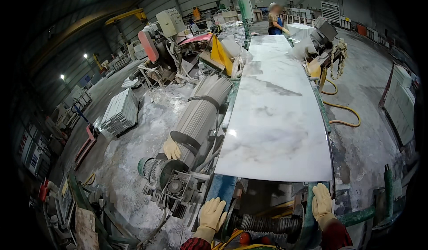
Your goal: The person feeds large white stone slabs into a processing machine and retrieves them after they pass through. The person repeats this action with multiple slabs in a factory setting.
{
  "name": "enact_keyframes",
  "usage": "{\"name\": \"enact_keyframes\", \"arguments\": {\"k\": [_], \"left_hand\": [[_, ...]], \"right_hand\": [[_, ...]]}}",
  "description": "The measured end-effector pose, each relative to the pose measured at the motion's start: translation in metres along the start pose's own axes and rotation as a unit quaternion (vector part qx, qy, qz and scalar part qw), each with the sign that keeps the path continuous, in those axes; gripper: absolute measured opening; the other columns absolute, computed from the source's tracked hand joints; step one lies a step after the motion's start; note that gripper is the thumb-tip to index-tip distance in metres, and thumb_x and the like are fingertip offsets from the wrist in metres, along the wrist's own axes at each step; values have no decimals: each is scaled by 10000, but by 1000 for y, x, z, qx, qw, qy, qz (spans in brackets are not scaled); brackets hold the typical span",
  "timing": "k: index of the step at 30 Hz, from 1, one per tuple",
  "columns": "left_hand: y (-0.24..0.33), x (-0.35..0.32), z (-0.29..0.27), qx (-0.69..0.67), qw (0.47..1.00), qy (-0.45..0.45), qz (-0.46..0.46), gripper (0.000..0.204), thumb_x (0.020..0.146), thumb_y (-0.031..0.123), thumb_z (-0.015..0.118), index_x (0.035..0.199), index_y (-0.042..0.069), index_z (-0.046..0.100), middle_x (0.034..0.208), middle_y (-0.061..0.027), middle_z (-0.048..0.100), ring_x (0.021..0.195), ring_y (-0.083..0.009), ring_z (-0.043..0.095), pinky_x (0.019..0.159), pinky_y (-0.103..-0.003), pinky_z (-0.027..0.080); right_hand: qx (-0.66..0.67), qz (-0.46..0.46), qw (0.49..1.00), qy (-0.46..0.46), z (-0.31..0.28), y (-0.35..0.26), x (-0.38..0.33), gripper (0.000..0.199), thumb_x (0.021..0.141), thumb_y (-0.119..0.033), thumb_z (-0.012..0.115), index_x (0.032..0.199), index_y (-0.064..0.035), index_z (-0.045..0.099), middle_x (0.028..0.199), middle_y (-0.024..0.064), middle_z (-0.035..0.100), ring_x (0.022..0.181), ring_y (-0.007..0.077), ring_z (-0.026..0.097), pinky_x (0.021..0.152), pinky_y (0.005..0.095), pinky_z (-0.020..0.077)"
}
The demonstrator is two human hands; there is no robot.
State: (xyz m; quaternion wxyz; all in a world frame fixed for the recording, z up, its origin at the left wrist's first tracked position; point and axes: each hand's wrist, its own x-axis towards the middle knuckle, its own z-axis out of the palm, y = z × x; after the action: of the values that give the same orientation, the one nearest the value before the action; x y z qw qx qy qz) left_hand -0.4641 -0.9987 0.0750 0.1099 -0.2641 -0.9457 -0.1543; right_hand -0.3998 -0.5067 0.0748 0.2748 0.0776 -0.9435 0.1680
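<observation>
White, grey-veined slab point(276, 120) lies flat and lengthwise through the frame's centre; I judge the blue belt point(224, 186) at its lower-left corner helps carry it. On my remote view, the left hand point(211, 218) at lower centre and right hand point(323, 204) at lower right are open, gripping nothing, spread presumably for support. The slab's near edge lies above both, closest to the right fingertips; contact I cannot confirm.

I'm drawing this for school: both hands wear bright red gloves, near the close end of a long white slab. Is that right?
Not quite: the head view shows pale yellow gloves, not red ones, on the left hand and right hand, near the close end of the long white slab.
</observation>
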Motion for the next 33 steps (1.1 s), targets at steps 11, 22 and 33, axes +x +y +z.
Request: {"name": "enact_keyframes", "arguments": {"k": [11,22,33], "left_hand": [[0,-6,2,-2,999,36,16,495,898,203,806,1353,75,660,1396,-198,634,1271,-427,590,1093,-533,471],[5,-5,-5,-6,1000,23,13,493,874,181,799,1324,52,647,1324,-208,622,1200,-439,589,1036,-530,482],[7,-7,-7,-17,999,26,17,483,868,176,790,1308,37,644,1288,-222,616,1164,-446,580,1010,-545,472]], "right_hand": [[-4,-16,1000,21,4,2,-6,344,805,64,630,1134,-24,582,1026,205,509,980,452,549,851,522,483],[-7,-24,999,31,-1,-2,-8,319,827,42,617,1136,-27,578,1016,208,510,978,467,546,848,537,475],[-16,-21,999,30,-6,-9,-4,259,814,28,644,1056,-23,567,959,188,482,920,438,540,793,508,464]]}}
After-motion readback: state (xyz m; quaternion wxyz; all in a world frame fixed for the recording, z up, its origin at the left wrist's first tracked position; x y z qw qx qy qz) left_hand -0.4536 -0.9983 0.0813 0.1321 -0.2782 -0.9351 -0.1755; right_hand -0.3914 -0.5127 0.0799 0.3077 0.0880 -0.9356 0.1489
